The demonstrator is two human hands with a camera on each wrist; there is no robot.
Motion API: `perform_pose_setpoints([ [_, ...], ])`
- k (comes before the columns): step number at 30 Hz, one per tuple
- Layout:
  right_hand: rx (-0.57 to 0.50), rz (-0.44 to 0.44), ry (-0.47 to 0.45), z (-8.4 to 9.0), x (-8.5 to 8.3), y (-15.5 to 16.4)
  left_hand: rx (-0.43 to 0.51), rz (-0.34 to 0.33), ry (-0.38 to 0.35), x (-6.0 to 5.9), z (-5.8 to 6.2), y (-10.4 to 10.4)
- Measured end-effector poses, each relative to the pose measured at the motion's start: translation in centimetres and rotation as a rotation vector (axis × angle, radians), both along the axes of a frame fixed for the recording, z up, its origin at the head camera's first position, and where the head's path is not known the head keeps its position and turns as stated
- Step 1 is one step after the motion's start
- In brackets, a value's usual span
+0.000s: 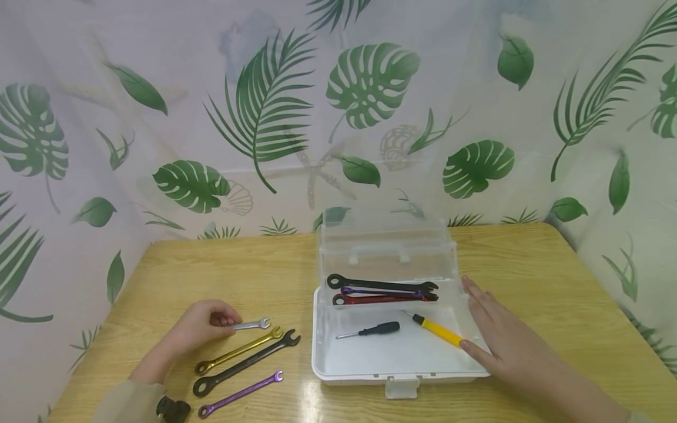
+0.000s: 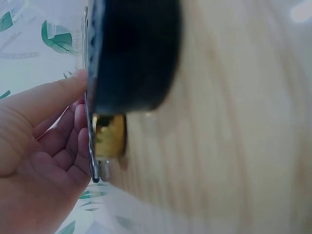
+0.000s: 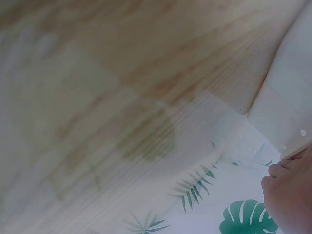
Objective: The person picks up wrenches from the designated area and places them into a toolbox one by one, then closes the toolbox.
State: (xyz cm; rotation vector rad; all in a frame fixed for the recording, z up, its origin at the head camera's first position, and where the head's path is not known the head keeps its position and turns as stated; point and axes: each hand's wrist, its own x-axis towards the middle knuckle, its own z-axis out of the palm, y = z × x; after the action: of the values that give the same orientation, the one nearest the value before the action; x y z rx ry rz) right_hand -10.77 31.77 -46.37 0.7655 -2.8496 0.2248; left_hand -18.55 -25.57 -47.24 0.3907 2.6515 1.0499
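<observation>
**Loading wrenches into the box, partway through**

Sitting already at the back of the open clear box [image 1: 338, 367]: three wrenches [image 1: 382, 291], plus a black screwdriver [image 1: 370, 330] and a yellow one [image 1: 436, 330] nearer its front. Lying left of the box on the table [image 1: 529, 264]: gold [image 1: 238, 351], black [image 1: 244, 363] and purple [image 1: 240, 393] wrenches. Left hand [image 1: 203, 323] pinching the small silver wrench [image 1: 252, 324], left of the box. Right hand [image 1: 502, 338] flat, fingers straight, against the box's right wall.
</observation>
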Motion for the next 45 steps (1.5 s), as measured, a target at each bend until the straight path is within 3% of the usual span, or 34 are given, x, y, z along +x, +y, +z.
perform_pose_setpoints([
  [26,-0.01,0.007,0.011,-0.1,0.0,0.1,-0.059,-0.028,0.005,-0.1,0.5,0.7],
  [36,-0.003,0.017,0.019,-0.1,0.0,0.1,-0.082,-0.05,0.066,-0.3,0.6,0.4],
  [45,-0.006,0.034,0.045,-0.2,-0.1,0.1,-0.083,-0.027,0.101,-0.5,1.1,1.1],
])
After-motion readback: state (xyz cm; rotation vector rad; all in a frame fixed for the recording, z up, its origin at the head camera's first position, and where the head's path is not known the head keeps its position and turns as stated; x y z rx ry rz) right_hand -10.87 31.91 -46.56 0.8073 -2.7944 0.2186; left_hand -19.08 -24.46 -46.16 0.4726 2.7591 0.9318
